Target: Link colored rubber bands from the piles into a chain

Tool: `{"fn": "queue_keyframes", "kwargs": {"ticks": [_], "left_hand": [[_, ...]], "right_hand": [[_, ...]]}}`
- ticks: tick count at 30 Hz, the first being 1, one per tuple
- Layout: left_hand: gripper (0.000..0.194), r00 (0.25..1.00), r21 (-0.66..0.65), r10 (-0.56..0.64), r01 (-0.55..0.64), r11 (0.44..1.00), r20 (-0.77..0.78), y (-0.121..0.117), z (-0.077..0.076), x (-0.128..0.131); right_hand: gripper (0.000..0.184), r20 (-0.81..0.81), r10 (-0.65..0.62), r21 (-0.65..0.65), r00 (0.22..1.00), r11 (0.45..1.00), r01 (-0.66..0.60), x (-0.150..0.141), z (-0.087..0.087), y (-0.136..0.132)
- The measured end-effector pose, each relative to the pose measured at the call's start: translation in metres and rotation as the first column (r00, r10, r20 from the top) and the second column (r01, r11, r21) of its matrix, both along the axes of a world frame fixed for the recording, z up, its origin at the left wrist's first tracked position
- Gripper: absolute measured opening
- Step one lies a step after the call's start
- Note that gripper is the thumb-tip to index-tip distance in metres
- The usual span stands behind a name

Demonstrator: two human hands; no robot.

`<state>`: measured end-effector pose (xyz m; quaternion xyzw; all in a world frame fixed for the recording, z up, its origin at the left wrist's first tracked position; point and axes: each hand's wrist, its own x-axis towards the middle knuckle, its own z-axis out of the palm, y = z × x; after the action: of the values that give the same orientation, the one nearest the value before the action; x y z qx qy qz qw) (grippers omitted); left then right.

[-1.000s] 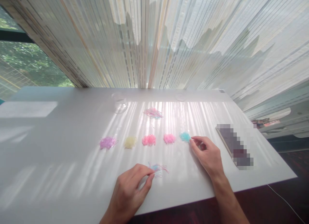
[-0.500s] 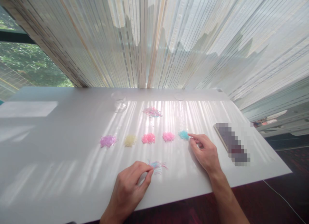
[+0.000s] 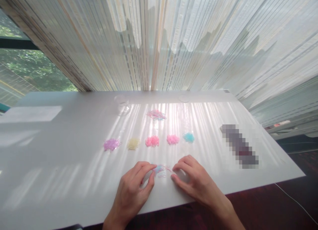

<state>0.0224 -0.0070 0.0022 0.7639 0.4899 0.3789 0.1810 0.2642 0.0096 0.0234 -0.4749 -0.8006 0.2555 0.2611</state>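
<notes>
My left hand rests at the left edge of a small mixed heap of thin, loop-like blue and pink pieces. Its thumb and forefinger are slightly apart, touching or nearly touching the blue ones. At the heap's right side is my right hand, thumb and forefinger apart, close to a pink strand. Whether the pieces are bands or clips is too small to tell. Behind the hands lies a row of sorted piles: purple, pale yellow, coral pink, light pink and turquoise.
Farther back on the white table is another mixed pile of loops. A clear round container stands back left, and a faint clear disc lies back right. A pixelated oblong object is at right. Strip curtains hang behind.
My right hand has come away from the turquoise pile, moving left and nearer to the front mixed heap. My left finger and thumb have parted from their pinch.
</notes>
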Motion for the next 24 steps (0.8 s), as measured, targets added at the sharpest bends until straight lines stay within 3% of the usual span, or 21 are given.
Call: {"fn": "queue_keyframes", "kwargs": {"ticks": [4, 8, 13, 20, 24], "left_hand": [[0.015, 1.000, -0.007, -0.009, 0.009, 1.000, -0.021, 0.001, 0.001, 0.001], [0.014, 0.999, 0.013, -0.020, 0.020, 1.000, -0.026, 0.003, 0.005, 0.002], [0.012, 0.999, 0.022, -0.034, 0.035, 0.999, -0.013, 0.001, 0.006, 0.002], [0.008, 0.997, 0.051, -0.055, 0.052, 0.997, 0.049, 0.000, 0.004, 0.000], [0.008, 0.996, 0.065, -0.038, 0.033, 0.997, 0.080, -0.001, 0.006, 0.001]], "right_hand": [[0.012, 0.020, -0.032, 0.087, 0.999, 0.996, 0.030, -0.009, -0.012, -0.004], [0.013, -0.058, -0.016, 0.142, 0.998, 0.990, 0.024, -0.009, -0.018, -0.003], [0.011, -0.165, 0.025, 0.186, 0.986, 0.982, 0.006, -0.014, -0.011, -0.001], [0.012, -0.044, 0.146, 0.413, 0.988, 0.904, -0.115, -0.031, -0.001, 0.006], [0.012, -0.070, 0.141, 0.441, 0.987, 0.892, -0.097, -0.032, -0.003, 0.008]]}}
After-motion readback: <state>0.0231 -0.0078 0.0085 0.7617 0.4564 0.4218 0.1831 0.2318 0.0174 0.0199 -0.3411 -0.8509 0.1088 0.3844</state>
